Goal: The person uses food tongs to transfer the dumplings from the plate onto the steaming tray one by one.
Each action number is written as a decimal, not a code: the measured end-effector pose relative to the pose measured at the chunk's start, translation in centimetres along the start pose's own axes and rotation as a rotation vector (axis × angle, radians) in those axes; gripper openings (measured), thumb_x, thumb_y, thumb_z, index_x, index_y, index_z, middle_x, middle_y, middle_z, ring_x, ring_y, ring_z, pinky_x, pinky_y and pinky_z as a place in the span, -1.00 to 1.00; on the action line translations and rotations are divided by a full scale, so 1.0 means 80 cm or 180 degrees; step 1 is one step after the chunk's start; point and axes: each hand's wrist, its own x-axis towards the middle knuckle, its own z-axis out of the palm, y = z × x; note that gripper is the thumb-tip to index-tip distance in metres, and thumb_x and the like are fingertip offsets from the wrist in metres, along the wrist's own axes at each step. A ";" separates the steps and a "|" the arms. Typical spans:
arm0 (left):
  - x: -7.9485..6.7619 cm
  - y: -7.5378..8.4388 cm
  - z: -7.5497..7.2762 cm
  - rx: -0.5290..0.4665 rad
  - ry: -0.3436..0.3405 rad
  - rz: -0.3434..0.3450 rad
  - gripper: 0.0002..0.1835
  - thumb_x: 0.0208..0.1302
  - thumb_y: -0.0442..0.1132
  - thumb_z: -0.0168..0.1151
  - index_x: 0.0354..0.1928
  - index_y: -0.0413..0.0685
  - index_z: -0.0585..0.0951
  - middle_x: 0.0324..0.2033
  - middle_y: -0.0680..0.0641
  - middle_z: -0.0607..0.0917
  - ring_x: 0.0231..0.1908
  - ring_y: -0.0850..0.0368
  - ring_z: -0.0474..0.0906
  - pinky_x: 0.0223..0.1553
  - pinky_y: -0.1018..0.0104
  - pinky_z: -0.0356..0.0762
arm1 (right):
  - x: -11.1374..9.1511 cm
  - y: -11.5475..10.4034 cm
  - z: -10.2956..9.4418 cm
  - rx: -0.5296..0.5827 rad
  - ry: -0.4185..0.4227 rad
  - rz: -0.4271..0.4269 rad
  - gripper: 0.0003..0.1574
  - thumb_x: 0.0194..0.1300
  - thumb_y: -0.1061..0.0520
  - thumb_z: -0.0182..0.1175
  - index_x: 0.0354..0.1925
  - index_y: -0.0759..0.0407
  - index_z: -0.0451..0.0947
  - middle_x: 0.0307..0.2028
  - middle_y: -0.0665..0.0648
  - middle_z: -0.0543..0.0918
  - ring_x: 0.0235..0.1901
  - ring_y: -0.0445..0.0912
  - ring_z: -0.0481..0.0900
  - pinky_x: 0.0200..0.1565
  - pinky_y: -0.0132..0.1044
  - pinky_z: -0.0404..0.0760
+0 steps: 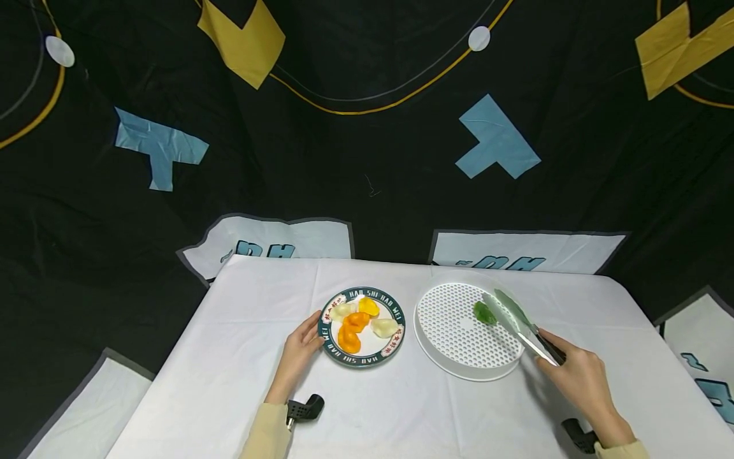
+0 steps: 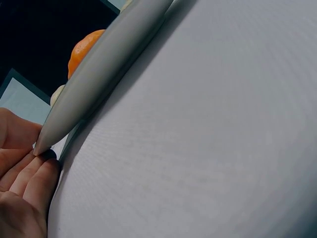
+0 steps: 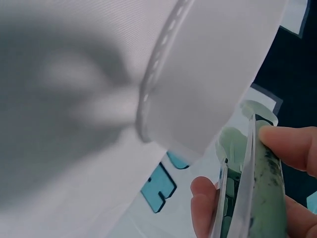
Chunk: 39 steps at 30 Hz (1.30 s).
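Tongs (image 1: 518, 331): were held in the right hand (image 1: 579, 376), angled over the white perforated tray (image 1: 444, 322) on the bench (image 1: 390, 421), just beside the green piece (image 1: 484, 313). Pinched the plate (image 1: 360, 361) of orange, yellow and pale pieces (image 1: 348, 339) by its edge in the left hand (image 1: 301, 350), left of the tray.

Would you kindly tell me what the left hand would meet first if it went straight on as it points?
The plate, most likely: the left hand touches its left rim, so there seems to be no free gap ahead.
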 end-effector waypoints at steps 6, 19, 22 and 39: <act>0.000 -0.002 0.000 0.0029 0.0018 -0.0024 -0.38 0.22 -0.50 0.10 0.36 -0.29 0.28 0.31 -0.28 0.33 0.27 -0.09 0.31 0.18 0.39 0.36 | 0.002 -0.019 0.001 0.0097 0.0021 -0.0064 -0.37 -0.14 0.29 0.40 0.01 0.41 0.59 -0.23 0.51 0.63 -0.36 0.30 0.62 -0.42 0.19 0.56; 0.001 -0.002 0.000 0.0011 0.0024 -0.0037 -0.37 0.22 -0.50 0.09 0.37 -0.26 0.28 0.31 -0.27 0.33 0.27 -0.07 0.31 0.19 0.37 0.36 | 0.006 -0.074 0.006 0.0361 -0.0019 -0.0367 -0.31 -0.20 0.28 0.44 0.04 0.31 0.61 -0.18 0.44 0.65 -0.39 0.12 0.63 -0.49 -0.10 0.55; 0.001 -0.002 0.000 0.0009 0.0027 -0.0044 -0.37 0.22 -0.51 0.09 0.37 -0.26 0.28 0.31 -0.27 0.33 0.27 -0.07 0.31 0.18 0.37 0.37 | 0.003 -0.086 0.011 0.0431 -0.0052 -0.0437 -0.29 -0.21 0.28 0.44 0.05 0.28 0.61 -0.16 0.40 0.66 -0.26 0.21 0.66 -0.37 0.05 0.62; 0.000 -0.001 -0.001 -0.0016 0.0018 -0.0043 -0.37 0.23 -0.50 0.08 0.37 -0.28 0.27 0.31 -0.28 0.33 0.28 -0.08 0.31 0.18 0.37 0.38 | -0.014 -0.141 0.046 0.0627 -0.0205 -0.0775 -0.25 -0.30 0.30 0.44 0.03 0.22 0.63 -0.09 0.16 0.70 -0.15 0.04 0.67 -0.26 -0.10 0.70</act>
